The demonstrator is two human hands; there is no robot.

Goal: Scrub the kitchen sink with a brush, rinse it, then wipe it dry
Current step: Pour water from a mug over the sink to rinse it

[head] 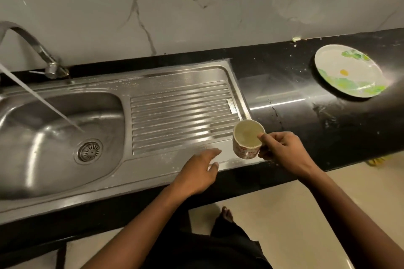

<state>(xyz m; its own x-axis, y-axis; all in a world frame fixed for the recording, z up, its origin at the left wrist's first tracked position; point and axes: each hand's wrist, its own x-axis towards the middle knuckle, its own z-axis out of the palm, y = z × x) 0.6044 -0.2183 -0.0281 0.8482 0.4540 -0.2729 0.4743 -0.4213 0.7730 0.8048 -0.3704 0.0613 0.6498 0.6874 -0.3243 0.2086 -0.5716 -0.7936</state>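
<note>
The steel sink is set into a black table below a marbled wall. Its basin lies to the left and its ribbed draining board to the right. At the far left a curved tap sends a slanting stream of water into the basin, landing just beyond the round drain strainer.

The right hand grips a patterned mug at the near right corner of the draining board, its fingers curled round the mug's right side and the thumb at the rim. The mug's inside looks pale yellowish, and I cannot tell whether its base rests on the steel.

The left hand is over the near rim of the sink, just left of the mug, holding nothing, with the fingers loosely stretched and slightly apart. It is blurred, so contact with the metal cannot be told.

A white plate with green and yellow print lies far right on the table, well apart from the sink. A bare foot shows on the pale floor
</note>
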